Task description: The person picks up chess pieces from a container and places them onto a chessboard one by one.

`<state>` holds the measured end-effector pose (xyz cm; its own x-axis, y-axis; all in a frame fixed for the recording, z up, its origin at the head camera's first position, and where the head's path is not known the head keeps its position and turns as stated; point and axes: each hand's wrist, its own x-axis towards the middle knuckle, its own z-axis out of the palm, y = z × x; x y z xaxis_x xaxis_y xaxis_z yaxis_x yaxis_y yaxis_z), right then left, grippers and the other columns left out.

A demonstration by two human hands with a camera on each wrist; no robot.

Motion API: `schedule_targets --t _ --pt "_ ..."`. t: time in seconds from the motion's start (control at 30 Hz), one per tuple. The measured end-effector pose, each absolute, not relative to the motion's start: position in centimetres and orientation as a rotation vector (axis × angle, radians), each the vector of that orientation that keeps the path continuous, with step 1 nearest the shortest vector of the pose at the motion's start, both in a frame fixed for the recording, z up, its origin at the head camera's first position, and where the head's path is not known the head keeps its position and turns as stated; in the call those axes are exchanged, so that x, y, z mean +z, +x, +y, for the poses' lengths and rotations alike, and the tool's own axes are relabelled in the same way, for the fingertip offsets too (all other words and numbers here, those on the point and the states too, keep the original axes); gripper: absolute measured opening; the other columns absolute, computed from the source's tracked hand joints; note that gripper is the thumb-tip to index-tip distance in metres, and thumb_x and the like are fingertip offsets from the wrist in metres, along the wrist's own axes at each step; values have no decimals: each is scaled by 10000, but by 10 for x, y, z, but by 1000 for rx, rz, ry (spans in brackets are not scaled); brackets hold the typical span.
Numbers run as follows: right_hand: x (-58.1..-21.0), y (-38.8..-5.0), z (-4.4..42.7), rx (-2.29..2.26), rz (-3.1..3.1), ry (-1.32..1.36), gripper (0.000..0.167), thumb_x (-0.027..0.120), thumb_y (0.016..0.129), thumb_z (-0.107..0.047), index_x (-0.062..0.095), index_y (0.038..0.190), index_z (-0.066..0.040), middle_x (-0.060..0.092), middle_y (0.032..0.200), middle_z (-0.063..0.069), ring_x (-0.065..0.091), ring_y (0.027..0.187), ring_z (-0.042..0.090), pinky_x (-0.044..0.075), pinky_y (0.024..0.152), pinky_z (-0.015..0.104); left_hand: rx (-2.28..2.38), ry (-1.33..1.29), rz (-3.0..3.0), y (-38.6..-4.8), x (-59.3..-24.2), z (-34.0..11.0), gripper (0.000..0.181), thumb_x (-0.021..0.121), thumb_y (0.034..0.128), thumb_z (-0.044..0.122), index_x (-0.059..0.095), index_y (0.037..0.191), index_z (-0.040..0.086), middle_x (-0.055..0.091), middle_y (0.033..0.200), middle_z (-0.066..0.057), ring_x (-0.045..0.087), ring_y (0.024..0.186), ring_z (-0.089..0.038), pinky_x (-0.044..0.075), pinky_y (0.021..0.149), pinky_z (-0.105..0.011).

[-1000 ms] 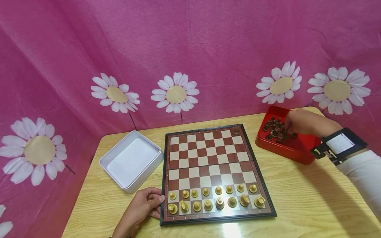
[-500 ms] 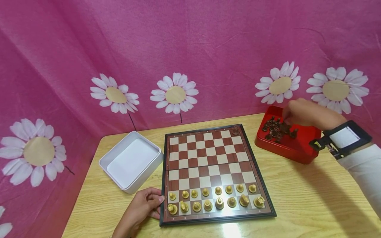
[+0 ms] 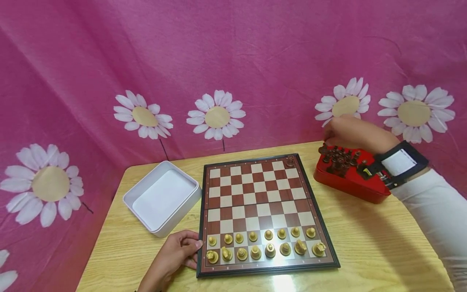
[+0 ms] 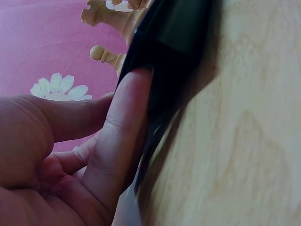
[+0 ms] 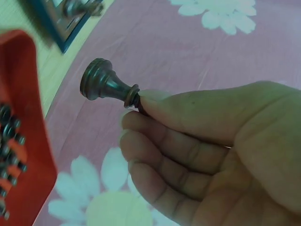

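My right hand (image 3: 355, 132) is over the back left of the red box (image 3: 350, 184). In the right wrist view its thumb and fingers pinch a dark chess piece (image 5: 107, 84) by the top, base outward. More dark pieces (image 3: 339, 158) lie in the box. My left hand (image 3: 175, 255) rests at the left edge of the chessboard (image 3: 251, 198); in the left wrist view a finger lies against the dark edge of the board (image 4: 155, 52). Gold pieces (image 3: 270, 250) stand in two rows along the near side. One dark piece (image 3: 290, 161) stands in the far right corner.
An empty white box (image 3: 160, 198) sits left of the board on the wooden table (image 3: 120, 251). Behind the table hangs a pink cloth (image 3: 273, 73) with daisies.
My right hand has come up and left out of the red box with a dark piece in its fingers. The left hand stays at the board's edge.
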<state>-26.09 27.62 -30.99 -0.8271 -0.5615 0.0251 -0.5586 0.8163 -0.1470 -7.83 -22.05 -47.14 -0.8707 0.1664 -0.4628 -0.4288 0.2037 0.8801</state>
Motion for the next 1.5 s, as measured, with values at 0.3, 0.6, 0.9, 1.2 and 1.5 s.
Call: schedule_targets --t 0.3,0.6,0.9,1.2,1.5 --pt "-305 -266 235 -281 2972 -941 42 777 883 -64 800 853 -47 767 790 44 611 683 138 542 632 329 1706 -212 2016 -78 -471 -221 308 634 1004 29 541 1247 -135 679 867 -28 661 643 -129 630 558 -303" --pt "-310 -273 202 -386 2970 -958 83 759 875 -7 823 864 -59 792 815 54 681 743 165 608 701 375 1708 -221 2019 -78 -470 -222 307 628 1004 21 539 1253 -135 679 877 -34 653 641 -133 628 554 -304" --pt "-329 -282 167 -391 2939 -957 70 765 894 -9 820 919 -43 791 848 73 683 739 178 626 724 383 1710 -227 2020 -78 -472 -223 291 626 1004 14 550 1245 -130 680 867 -31 655 642 -132 629 554 -307" --pt "-352 -289 147 -394 2929 -963 70 779 878 -11 816 927 -45 785 846 76 674 711 165 609 691 359 1719 -219 2018 -78 -473 -222 284 639 1004 36 560 1227 -122 677 851 -24 655 640 -131 625 548 -299" --pt "-371 -291 137 -375 2901 -947 73 771 888 -3 807 944 -33 761 828 73 611 680 158 563 647 317 1697 -237 2037 -78 -475 -223 289 641 1001 33 559 1235 -116 670 863 -30 635 647 -140 623 545 -300"
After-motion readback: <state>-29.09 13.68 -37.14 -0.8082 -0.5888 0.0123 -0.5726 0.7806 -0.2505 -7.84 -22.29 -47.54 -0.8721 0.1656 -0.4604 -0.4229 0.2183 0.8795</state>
